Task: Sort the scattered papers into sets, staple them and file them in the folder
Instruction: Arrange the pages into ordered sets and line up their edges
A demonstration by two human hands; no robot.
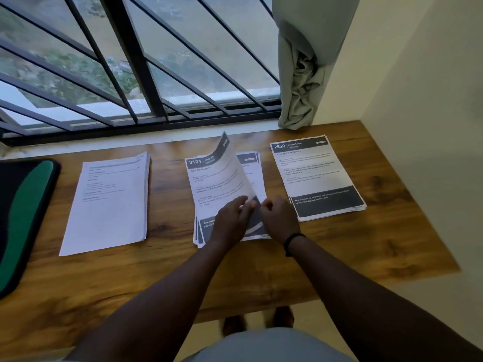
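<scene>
my left hand (231, 218) and right hand (278, 218) pinch the top sheet (230, 176) by its near edge, long axis running away over the middle stack (206, 231).

The table (339, 257) is wood with a strong brown grain, smooth, with a soft sheen where window light falls on its far part. On it lie three stacks of matt white paper: a left stack (109, 202) with faint print, a middle stack (209, 178) and a right stack (316, 176), both printed with dark matt bands. The lifted sheet (235, 173) in the middle is thin enough to curl. At far right hangs a grey-green cloth curtain (303, 69), soft and creased. The window bars (136, 61) look like dark painted metal, matt. At the left edge lies a black and green pad (23, 218), matt, apparently fabric. The right wrist carries a black wristband (292, 242), matt.
</scene>
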